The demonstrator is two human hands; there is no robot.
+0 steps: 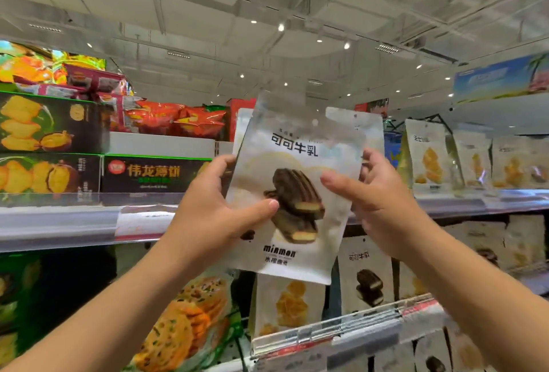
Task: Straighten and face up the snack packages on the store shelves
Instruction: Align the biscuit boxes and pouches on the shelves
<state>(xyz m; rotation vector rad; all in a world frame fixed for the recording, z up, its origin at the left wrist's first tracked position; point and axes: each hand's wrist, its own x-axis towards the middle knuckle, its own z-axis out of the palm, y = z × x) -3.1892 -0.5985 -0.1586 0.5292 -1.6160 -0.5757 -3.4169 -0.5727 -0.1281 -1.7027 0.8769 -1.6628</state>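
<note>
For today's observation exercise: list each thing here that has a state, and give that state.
cocoa pouch: sealed, held up off the shelf, tilted, front facing the camera
left hand: grips the pouch's left edge
right hand: holds the pouch's right edge
mango pouches: upright on the shelf, fronts out

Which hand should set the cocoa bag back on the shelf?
Left, probably. The left hand grips the cocoa bag with its thumb across the front; the right hand only pinches the edge.
</note>
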